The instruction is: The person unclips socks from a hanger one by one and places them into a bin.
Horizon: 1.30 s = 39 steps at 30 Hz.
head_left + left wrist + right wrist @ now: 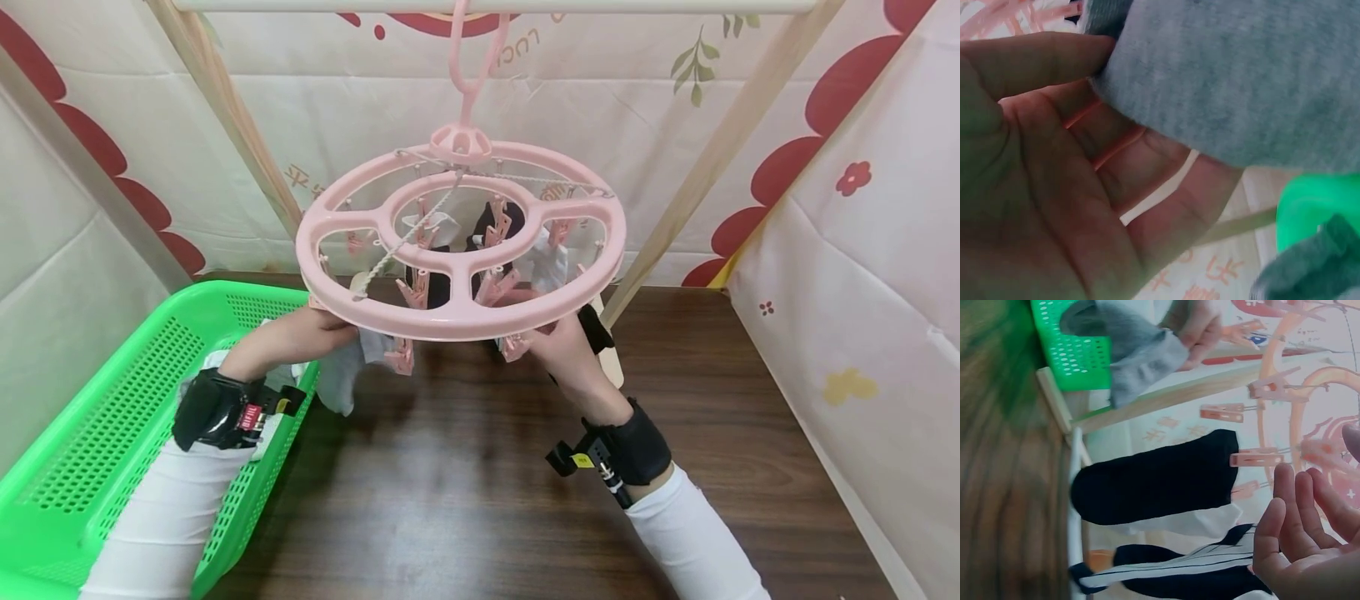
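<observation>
My left hand [311, 333] pinches the edge of a grey sock [1229, 81] between thumb and fingers, below the left rim of a round pink clip hanger [457, 321]. In the head view the sock hangs down beside a green basket. My right hand [1310, 531] is under the hanger's front right, fingers loosely extended near the pink clothespins [1257, 458]. A black sock [1157, 478] hangs from one of these clips. Beyond it hang a white sock [1204, 522] and a dark sock with pale stripes [1179, 565].
The green basket [112, 408] stands at the left with grey and white fabric inside. Wooden legs [720, 158] and a white top bar [495, 6] frame the hanger, whose hook [468, 92] goes up to the bar. Below is a dark wooden surface [420, 500].
</observation>
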Each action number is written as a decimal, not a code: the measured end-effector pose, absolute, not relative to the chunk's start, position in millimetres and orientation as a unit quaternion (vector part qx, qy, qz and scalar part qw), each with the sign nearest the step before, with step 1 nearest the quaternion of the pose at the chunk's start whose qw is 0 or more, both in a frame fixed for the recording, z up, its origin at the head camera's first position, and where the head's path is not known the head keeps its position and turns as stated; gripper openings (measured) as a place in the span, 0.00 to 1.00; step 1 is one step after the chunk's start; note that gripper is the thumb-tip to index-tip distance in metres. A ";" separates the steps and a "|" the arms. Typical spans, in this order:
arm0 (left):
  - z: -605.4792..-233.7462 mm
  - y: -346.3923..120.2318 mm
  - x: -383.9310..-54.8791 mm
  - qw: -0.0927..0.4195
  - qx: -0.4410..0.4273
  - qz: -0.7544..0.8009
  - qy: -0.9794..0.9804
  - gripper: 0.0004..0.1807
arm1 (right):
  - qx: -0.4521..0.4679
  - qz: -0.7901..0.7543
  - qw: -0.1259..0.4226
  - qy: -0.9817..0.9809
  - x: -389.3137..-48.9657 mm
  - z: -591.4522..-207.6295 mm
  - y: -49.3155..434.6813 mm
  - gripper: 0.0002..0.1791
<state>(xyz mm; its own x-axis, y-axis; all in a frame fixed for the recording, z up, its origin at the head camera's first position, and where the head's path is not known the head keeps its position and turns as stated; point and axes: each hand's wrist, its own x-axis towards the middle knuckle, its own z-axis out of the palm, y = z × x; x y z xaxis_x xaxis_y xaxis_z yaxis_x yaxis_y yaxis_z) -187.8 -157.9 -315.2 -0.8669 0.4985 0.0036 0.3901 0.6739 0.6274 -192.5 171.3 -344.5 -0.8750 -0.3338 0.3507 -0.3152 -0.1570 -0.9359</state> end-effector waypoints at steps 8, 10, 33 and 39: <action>-299.0 -183.7 -186.9 0.121 0.191 0.298 0.927 0.16 | -0.220 -0.649 0.030 0.728 -184.3 -366.4 173.8 0.08; -296.2 -191.1 -184.9 0.125 0.187 0.296 0.928 0.16 | -0.238 -0.627 0.037 0.741 -182.3 -371.7 176.1 0.08; -305.5 -261.2 -153.1 0.027 0.113 0.358 0.927 0.17 | -0.280 -0.489 0.132 0.815 -156.1 -401.1 218.6 0.17; -306.2 -267.4 -154.9 0.032 0.075 0.302 0.950 0.19 | -0.274 -0.468 0.125 0.831 -152.1 -402.1 231.8 0.17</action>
